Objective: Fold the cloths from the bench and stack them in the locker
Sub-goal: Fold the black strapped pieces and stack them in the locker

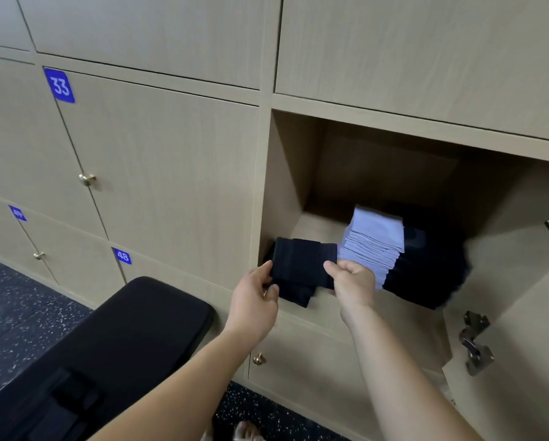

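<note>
A folded dark navy cloth [301, 265] is held at the front left of the open locker [298, 173]. My left hand [255, 297] pinches its left edge, and my right hand [352, 286] grips its right edge. Just right of it, inside the locker, stands a tall stack of folded light blue cloths [375, 243]. Behind and right of that stack lies a pile of dark cloths [425, 275]. The black padded bench [114, 354] sits at lower left, its top bare where visible.
The locker door [515, 313] hangs open at the right, with metal hinges [475, 342] sticking out. Closed lockers numbered 33 and 48 fill the wall to the left, with brass knobs [87, 178]. A speckled dark floor lies below.
</note>
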`<state>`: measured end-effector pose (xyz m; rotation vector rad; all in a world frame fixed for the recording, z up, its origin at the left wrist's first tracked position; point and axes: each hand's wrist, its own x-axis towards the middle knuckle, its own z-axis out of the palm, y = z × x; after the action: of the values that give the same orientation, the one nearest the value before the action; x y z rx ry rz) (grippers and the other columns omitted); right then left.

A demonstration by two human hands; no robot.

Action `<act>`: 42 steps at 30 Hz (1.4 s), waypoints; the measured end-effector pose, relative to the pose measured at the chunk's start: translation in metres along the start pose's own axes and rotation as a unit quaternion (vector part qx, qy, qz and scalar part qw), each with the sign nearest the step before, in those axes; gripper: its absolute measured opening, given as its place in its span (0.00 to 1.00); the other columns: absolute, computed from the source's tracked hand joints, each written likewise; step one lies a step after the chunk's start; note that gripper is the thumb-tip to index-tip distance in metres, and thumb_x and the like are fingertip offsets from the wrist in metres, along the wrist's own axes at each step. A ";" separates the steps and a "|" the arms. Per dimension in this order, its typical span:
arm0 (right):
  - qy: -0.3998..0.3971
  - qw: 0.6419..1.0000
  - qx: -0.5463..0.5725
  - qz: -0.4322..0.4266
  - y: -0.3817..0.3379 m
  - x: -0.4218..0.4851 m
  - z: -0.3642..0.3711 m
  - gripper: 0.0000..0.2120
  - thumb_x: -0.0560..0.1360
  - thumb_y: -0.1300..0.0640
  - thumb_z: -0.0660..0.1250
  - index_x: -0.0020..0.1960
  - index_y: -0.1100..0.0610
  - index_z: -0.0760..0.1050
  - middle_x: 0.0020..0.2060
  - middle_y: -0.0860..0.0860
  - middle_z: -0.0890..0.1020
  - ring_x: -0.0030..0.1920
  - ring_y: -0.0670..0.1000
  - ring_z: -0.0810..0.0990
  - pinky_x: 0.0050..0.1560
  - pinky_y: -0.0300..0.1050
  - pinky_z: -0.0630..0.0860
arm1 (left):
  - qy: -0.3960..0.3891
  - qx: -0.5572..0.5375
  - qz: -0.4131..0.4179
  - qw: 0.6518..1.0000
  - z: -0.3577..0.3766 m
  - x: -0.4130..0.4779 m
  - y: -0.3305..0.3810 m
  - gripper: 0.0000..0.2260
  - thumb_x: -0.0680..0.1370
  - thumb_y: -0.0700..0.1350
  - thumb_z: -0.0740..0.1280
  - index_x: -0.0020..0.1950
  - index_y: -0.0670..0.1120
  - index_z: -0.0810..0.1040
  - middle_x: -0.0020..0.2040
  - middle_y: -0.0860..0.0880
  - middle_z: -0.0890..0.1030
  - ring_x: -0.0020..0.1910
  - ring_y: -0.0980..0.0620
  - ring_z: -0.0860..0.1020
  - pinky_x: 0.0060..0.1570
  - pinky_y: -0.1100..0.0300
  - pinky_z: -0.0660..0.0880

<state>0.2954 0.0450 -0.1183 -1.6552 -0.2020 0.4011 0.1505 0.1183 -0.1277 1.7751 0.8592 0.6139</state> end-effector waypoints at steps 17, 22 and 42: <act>0.030 0.992 -0.119 -0.008 0.028 0.074 0.047 0.12 0.73 0.58 0.73 0.35 0.51 0.72 0.34 0.47 0.78 0.36 0.51 0.79 0.42 0.47 0.79 | -0.021 0.052 -0.025 0.998 0.010 0.034 -0.059 0.21 0.81 0.43 0.65 0.74 0.51 0.68 0.67 0.56 0.75 0.60 0.63 0.69 0.60 0.69 0.63; 0.068 0.950 -0.300 -0.053 0.033 0.073 0.047 0.09 0.73 0.47 0.71 0.46 0.52 0.77 0.44 0.49 0.83 0.47 0.53 0.79 0.43 0.44 0.71 | -0.028 0.052 -0.027 0.998 0.009 0.033 -0.059 0.20 0.81 0.43 0.64 0.73 0.52 0.68 0.66 0.56 0.75 0.58 0.62 0.69 0.59 0.68 0.63; -0.091 0.932 -0.303 -0.177 0.023 -0.120 0.083 0.18 0.75 0.54 0.66 0.64 0.52 0.76 0.60 0.48 0.80 0.59 0.50 0.78 0.58 0.47 0.75 | 0.087 0.071 -0.035 0.993 -0.093 -0.111 -0.075 0.14 0.78 0.42 0.68 0.64 0.48 0.79 0.58 0.54 0.82 0.57 0.58 0.78 0.61 0.62 0.73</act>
<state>0.1515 0.0752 -0.1309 -2.1290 -0.8187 0.2230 -0.0066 0.1009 -0.1671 1.8287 1.1036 0.6838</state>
